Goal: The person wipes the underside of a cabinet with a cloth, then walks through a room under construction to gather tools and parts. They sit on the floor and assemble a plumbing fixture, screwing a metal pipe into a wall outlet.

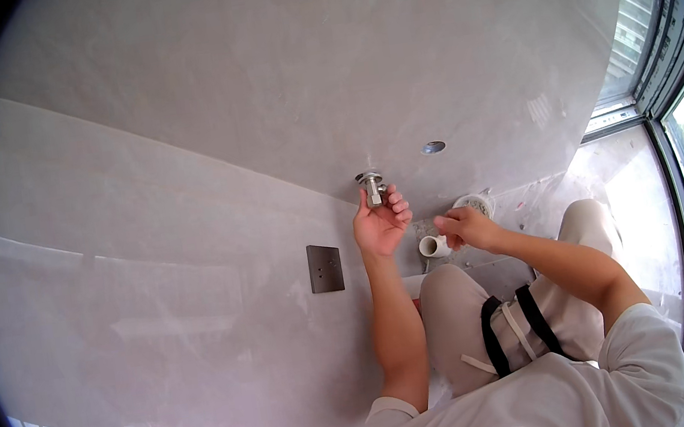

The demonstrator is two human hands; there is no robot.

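Observation:
A chrome angle valve [373,189] sticks out of the grey wall, with a round metal flange at its base. My left hand [384,227] reaches up from below and closes around the valve, thumb on one side and curled fingers on the other. To the right and lower, my right hand [468,227] hangs in the air with its fingers drawn in. Whatever those fingers hold, if anything, is hidden. Beneath it stands an open-ended white pipe [429,246], apart from the hand as far as I can tell.
Right of the valve is a round wall opening [434,148]. A dark socket plate [325,267] sits on the left wall. Behind my right hand is a round white container or pipe end [479,201]. My bent knees fill the space below; a dark-framed window [661,145] stands at right.

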